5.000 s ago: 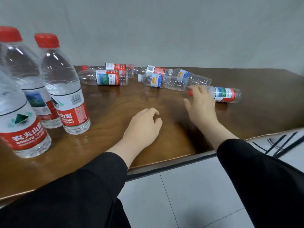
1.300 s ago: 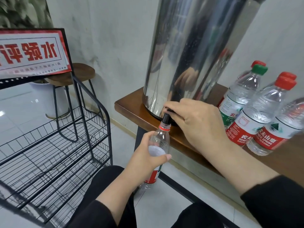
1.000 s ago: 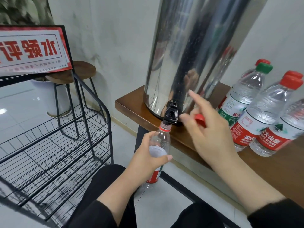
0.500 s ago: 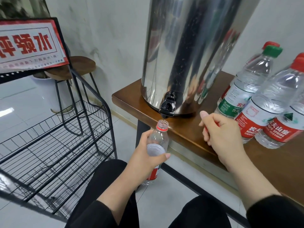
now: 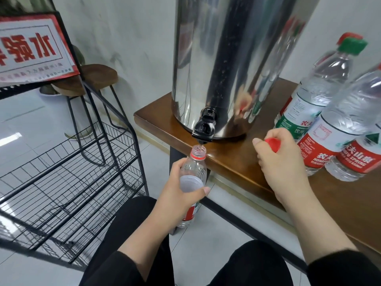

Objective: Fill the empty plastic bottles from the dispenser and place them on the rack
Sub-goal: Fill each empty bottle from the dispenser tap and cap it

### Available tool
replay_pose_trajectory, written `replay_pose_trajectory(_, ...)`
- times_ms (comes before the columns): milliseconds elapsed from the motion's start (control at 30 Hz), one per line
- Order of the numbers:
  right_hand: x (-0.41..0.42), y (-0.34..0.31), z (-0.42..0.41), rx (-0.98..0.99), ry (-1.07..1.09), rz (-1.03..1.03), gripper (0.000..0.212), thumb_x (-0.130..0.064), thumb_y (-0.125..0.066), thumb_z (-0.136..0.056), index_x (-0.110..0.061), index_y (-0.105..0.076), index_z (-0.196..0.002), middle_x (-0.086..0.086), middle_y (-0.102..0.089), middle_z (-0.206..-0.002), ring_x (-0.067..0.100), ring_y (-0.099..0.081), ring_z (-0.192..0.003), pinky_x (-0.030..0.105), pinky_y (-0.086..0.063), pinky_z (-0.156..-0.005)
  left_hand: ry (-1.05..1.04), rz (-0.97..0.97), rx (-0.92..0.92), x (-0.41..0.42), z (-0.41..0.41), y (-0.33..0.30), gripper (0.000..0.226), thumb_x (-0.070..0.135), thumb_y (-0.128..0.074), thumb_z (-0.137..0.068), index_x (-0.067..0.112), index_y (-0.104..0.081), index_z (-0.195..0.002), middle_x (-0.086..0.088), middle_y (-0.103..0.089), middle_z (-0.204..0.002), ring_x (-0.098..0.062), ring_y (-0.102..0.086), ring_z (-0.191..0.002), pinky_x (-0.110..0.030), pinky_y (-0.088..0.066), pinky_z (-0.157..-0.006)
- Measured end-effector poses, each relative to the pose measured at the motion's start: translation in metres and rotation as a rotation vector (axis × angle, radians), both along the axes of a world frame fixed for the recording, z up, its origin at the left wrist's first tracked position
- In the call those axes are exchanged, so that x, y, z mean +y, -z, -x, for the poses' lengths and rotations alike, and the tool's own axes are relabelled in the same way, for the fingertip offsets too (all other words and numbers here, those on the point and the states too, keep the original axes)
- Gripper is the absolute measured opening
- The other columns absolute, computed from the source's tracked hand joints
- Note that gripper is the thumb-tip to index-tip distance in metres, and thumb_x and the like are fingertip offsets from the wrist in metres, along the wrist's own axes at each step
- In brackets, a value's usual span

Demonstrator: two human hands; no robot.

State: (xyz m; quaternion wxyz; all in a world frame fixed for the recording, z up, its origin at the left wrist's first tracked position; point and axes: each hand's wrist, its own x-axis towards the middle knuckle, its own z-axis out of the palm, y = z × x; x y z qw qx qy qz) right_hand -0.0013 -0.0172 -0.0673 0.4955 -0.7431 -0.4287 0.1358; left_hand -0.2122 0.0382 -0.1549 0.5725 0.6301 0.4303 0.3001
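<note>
— Which step is this?

— Filling, I'd say. The left hand [image 5: 181, 195] is wrapped round the open bottle [image 5: 193, 172], its mouth just under the black tap [image 5: 204, 129] of the steel dispenser [image 5: 233, 65]. The right hand [image 5: 282, 162] pinches the red cap [image 5: 272, 143] above the table [image 5: 237, 159].

— And next?

— Likely capping, then over to the wire rack [image 5: 68, 178], which looks bare.

— Any labels?

— The full bottles [image 5: 338, 129] on the table read "NONGFU SPRING". The red sign [image 5: 33, 48] appears mirrored.

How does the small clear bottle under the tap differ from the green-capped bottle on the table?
The small clear bottle is uncapped and held by the left hand below the black tap; the green-capped bottle is sealed, larger, and stands on the wooden table. Both are clear plastic.
</note>
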Motion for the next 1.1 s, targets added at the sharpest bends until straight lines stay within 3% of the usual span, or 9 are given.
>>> replay_pose_trajectory(100,0.0002,-0.0004,0.001,0.049,-0.012,-0.017,0.031,-0.063,-0.05,-0.087,-0.032,-0.053,-0.084,-0.005,-0.055,-0.067,0.018,-0.052,-0.065,0.04,-0.045,-0.063,-0.003,0.004,0.004,-0.0005,-0.0002,-0.0001,0.067,0.03,-0.083,-0.083,0.053,-0.042,-0.13,0.02,-0.065,-0.119,0.007,-0.063,-0.103,-0.017,-0.045,-0.087)
replay_pose_trajectory(233,-0.0008,-0.0006,0.0037,-0.003,-0.042,-0.032,0.043,-0.058,-0.048,-0.095,-0.022,-0.052,-0.072,-0.002,-0.053,-0.062,0.014,-0.05,-0.06,0.035,-0.041,-0.058,-0.004,0.013,0.012,0.0004,-0.001,0.0013,0.068,0.032,-0.084,-0.083,0.054,-0.041,-0.13,0.021,-0.064,-0.118,0.003,-0.064,-0.105,-0.019,-0.047,-0.087)
replay_pose_trajectory(400,-0.0026,-0.0044,0.0066,-0.124,-0.047,0.04,0.034,-0.044,-0.053,-0.101,-0.014,-0.057,-0.084,0.004,-0.056,-0.072,0.001,-0.051,-0.064,0.023,-0.039,-0.056,-0.005,0.012,0.008,0.0,-0.0014,0.0014,0.068,0.031,-0.084,-0.083,0.054,-0.041,-0.131,0.021,-0.064,-0.116,0.01,-0.062,-0.1,-0.016,-0.047,-0.082)
replay_pose_trajectory(500,-0.0015,-0.0045,0.008,-0.151,-0.04,0.099,0.025,-0.043,-0.058,-0.099,-0.019,-0.053,-0.094,-0.001,-0.054,-0.078,0.006,-0.052,-0.07,0.025,-0.037,-0.057,-0.012,0.014,0.003,-0.0005,-0.0014,0.0013,0.067,0.03,-0.084,-0.083,0.055,-0.042,-0.129,0.022,-0.065,-0.113,0.008,-0.063,-0.099,-0.016,-0.048,-0.081)
replay_pose_trajectory(600,-0.0031,-0.003,0.0076,-0.195,-0.031,0.075,0.029,-0.046,-0.065,-0.094,-0.019,-0.056,-0.088,-0.001,-0.057,-0.079,0.01,-0.053,-0.078,0.023,-0.041,-0.06,-0.014,0.016,0.0,-0.0008,-0.0014,0.0011,0.068,0.029,-0.083,-0.083,0.054,-0.042,-0.129,0.023,-0.065,-0.111,0.008,-0.063,-0.099,-0.015,-0.047,-0.079)
replay_pose_trajectory(733,-0.0046,-0.0022,0.0065,-0.156,-0.025,0.013,0.02,-0.044,-0.066,-0.094,-0.026,-0.062,-0.09,-0.01,-0.062,-0.084,-0.002,-0.055,-0.084,0.007,-0.041,-0.063,-0.013,0.01,0.003,-0.001,-0.0011,0.0016,0.068,0.03,-0.083,-0.083,0.054,-0.041,-0.131,0.022,-0.065,-0.115,0.009,-0.063,-0.099,-0.012,-0.047,-0.078)
replay_pose_trajectory(800,-0.0033,-0.0005,0.0064,-0.12,-0.024,-0.005,0.02,-0.048,-0.058,-0.097,-0.028,-0.058,-0.094,-0.008,-0.062,-0.085,0.002,-0.058,-0.082,0.011,-0.043,-0.064,-0.012,0.006,0.007,-0.0006,-0.0008,0.0017,0.068,0.031,-0.083,-0.083,0.054,-0.041,-0.132,0.022,-0.065,-0.116,0.008,-0.063,-0.1,-0.01,-0.047,-0.077)
replay_pose_trajectory(933,-0.0032,0.0016,0.0059,-0.048,-0.021,-0.05,0.036,-0.065,-0.043,-0.091,-0.03,-0.053,-0.092,-0.001,-0.058,-0.079,0.016,-0.057,-0.075,0.044,-0.055,-0.07,-0.007,0.0,0.007,-0.0006,-0.0009,0.0016,0.068,0.031,-0.083,-0.083,0.053,-0.041,-0.132,0.02,-0.065,-0.116,0.008,-0.063,-0.101,-0.009,-0.047,-0.076)
replay_pose_trajectory(1100,-0.0047,-0.0001,0.0064,-0.052,-0.003,-0.07,0.037,-0.058,-0.043,-0.098,-0.024,-0.052,-0.086,0.0,-0.056,-0.078,0.02,-0.056,-0.076,0.049,-0.054,-0.071,-0.011,-0.001,-0.013,-0.001,-0.0016,0.0011,0.067,0.025,-0.082,-0.083,0.049,-0.043,-0.132,0.018,-0.065,-0.114,0.008,-0.063,-0.099,0.0,-0.045,-0.072)
